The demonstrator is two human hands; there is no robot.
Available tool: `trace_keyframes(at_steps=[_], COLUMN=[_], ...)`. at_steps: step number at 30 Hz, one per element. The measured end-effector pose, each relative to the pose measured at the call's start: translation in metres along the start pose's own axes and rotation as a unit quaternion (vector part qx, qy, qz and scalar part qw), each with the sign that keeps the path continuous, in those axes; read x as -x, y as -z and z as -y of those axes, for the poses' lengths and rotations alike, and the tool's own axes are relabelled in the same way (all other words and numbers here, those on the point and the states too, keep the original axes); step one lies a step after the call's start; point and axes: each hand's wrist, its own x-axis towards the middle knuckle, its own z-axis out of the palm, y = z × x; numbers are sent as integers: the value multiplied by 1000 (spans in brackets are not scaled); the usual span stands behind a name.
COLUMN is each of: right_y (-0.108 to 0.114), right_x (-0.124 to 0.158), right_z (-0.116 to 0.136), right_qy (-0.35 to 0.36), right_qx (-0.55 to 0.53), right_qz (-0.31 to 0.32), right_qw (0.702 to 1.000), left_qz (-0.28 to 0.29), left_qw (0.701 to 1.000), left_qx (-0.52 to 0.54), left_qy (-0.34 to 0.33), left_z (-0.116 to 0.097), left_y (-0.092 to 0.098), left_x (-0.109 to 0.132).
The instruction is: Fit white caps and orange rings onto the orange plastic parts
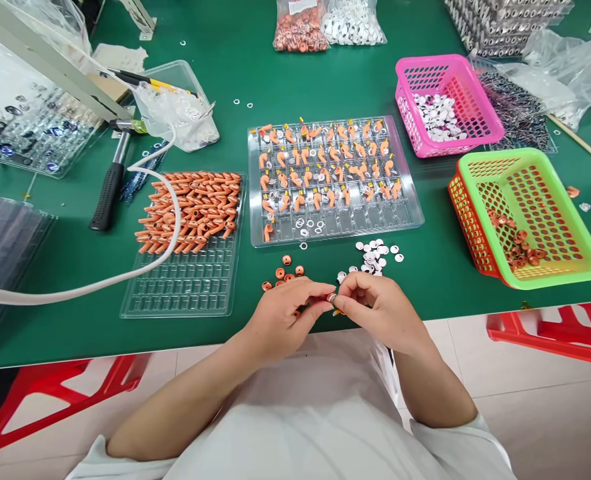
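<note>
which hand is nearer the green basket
Right. The right hand is to the left of the green basket, apart from it; the left hand is farther left, with the right hand between it and the basket.

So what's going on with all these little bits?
A person's left hand and right hand pinch a small, mostly hidden part between them, by the near edge of the green table. Copper-coloured round pieces and white discs lie just beyond. Farther back, a clear compartment tray holds many curved orange pieces.
</note>
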Motion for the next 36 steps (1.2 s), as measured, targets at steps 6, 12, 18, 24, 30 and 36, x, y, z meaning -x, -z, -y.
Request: trace_keyframes(at_steps=[6,12,18,24,30,36], right_y=[0,-5,-11,-21,-28,-25], right_x=[-2,-2,4,7,5,4], right_z=[0,-2,0,-7,-14,-14], right_qy=[-9,-13,39,140,207,205], right_qx=[-33,-39,21,42,89,32], right_qz=[26,15,-36,-92,-127,-92], right_qw=[999,999,998,985,966,974], left_qz=[-5,-16,-15,-13,-29,-26], left_qw=[998,993,1000,994,980,945], left_qx=[-4,-21,11,81,150,250], left_qy=[-69,-114,-20,79,131,208], left_z=[2,5,3,0,2,-5], left_y=[3,2,1,1,-1,3], left_x=[-1,0,1,2,4,4])
